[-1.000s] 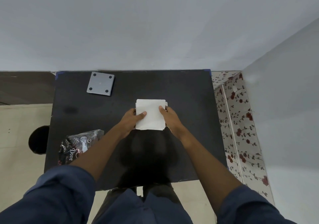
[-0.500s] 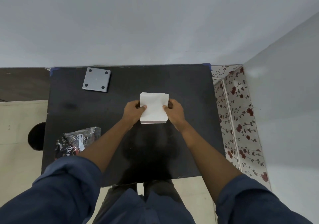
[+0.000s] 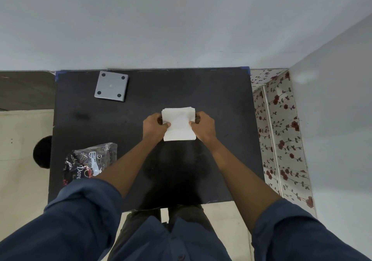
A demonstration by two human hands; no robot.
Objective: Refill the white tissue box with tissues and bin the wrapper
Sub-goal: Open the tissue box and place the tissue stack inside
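Note:
A stack of white tissues point(image 3: 179, 124) sits at the middle of the black table point(image 3: 221, 103). My left hand point(image 3: 154, 127) grips its left edge and my right hand point(image 3: 203, 126) grips its right edge, thumbs on top and fingers curled under the sides. I cannot tell whether a box lies beneath the stack. The crumpled black and clear plastic wrapper point(image 3: 90, 161) lies at the table's front left, partly behind my left sleeve. A grey square plate with four dark dots point(image 3: 111, 86) rests at the back left.
A dark round object point(image 3: 42, 152) stands on the floor just left of the table. A wall runs behind the table. To the right are a strip of rose-patterned covering point(image 3: 281, 140) and a grey wall.
Both hands have shifted from lying on top of the stack to clasping its two sides. The stack has stayed at about the same spot on the table.

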